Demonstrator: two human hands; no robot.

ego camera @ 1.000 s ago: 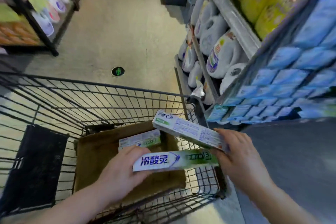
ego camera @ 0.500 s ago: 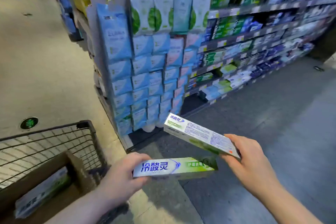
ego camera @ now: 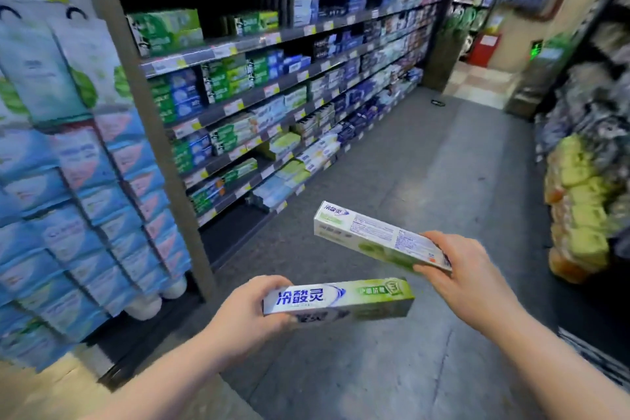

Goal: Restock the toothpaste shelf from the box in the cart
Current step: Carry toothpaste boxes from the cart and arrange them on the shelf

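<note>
The person is standing in the aisle. The left hand (ego camera: 245,310) is gripping one toothpaste carton (ego camera: 337,298) by its end. The right hand (ego camera: 467,276) is clasping a second carton (ego camera: 378,239), tilted, just above the first. Both are hanging over the floor (ego camera: 426,181), well apart from the toothpaste shelf (ego camera: 254,97). Nothing is being shelved yet, so I judge this pair is only halfway there. The cart is out of sight.

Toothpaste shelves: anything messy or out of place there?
Mostly tidy. On the lower shelves a few pale green boxes lie tilted instead of squared up, and a small dark object lies on the aisle floor.
</note>
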